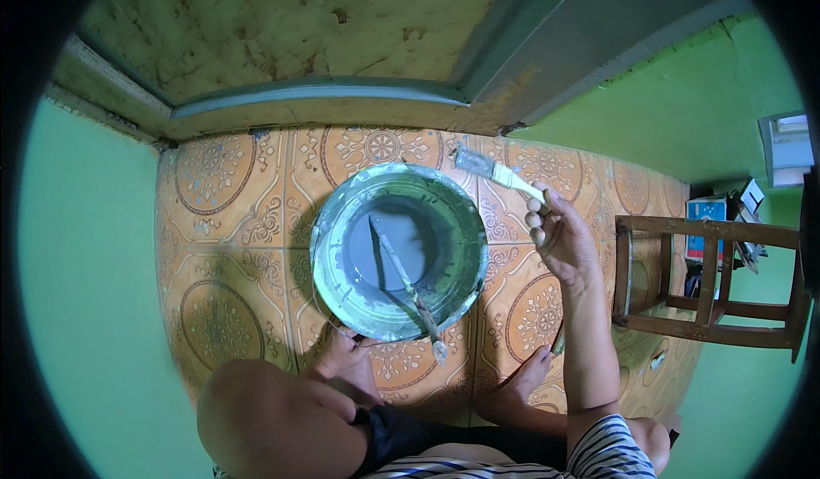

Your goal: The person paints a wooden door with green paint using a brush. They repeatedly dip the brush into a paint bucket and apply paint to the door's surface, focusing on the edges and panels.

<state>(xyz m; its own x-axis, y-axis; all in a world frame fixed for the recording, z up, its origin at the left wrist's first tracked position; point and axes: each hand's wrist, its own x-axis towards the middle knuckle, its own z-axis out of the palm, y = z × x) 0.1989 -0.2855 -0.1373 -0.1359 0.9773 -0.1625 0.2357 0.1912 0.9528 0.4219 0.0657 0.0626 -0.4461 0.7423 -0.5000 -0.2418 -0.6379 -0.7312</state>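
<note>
A round bucket (471, 287) with paint-smeared walls stands on the patterned floor, with grey-blue paint (410, 223) at its bottom. To its right is my right hand (564, 235), holding a flat paintbrush (509, 177) by its pale handle; the bristles are coated grey and point up and left, over the floor. A paint-stained stick or long handle (410, 287) leans inside the bucket, its lower end sticking out over the near rim. My left hand (343, 348) is at the bucket's near left rim, partly hidden beside my knee, and seems to hold the rim or wire handle.
A framed door panel (320, 98) with brown-marked surface stands just beyond the bucket. Green walls (96, 223) rise on both sides. A wooden stool or chair frame (705, 226) is at the right, with a blue box (705, 213) behind it. My bare feet (525, 383) flank the bucket's near side.
</note>
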